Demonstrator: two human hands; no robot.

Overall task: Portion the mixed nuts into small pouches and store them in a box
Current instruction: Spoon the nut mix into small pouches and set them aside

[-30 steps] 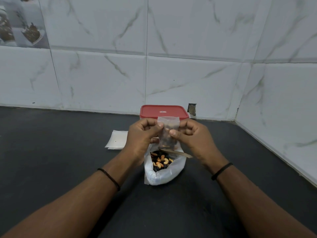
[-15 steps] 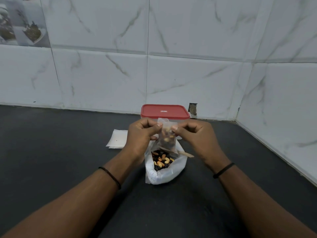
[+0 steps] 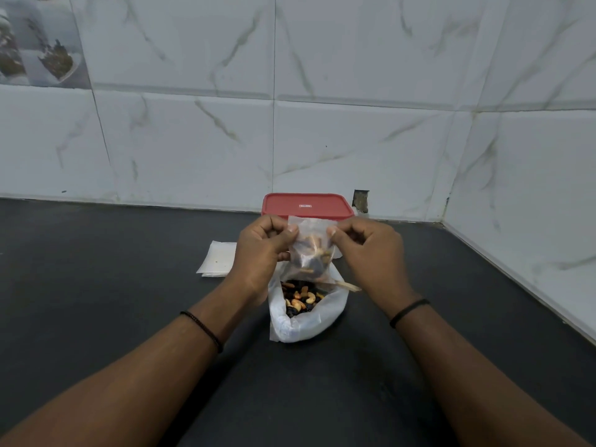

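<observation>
— Where do we stand with this portion?

— We have one small pouch (image 3: 310, 253) filled with nuts and lifted above the big open bag of mixed nuts (image 3: 304, 309). Our left hand (image 3: 261, 253) pinches its top left corner between thumb and fingers, and our right hand (image 3: 367, 253) pinches the top right corner the same way. It looks like we are at the sealing step.

— And the box?

— The box (image 3: 306, 206) sits behind at the wall with its red lid on, so this pouch is not stored yet. We cannot see whether any pouches are already inside.

— What is left?

— Plenty of nuts remain in the bag, and a small stack of empty pouches (image 3: 217, 261) lies on the worktop (image 3: 96, 301) to the left, so we judge several portions are still to do.
</observation>
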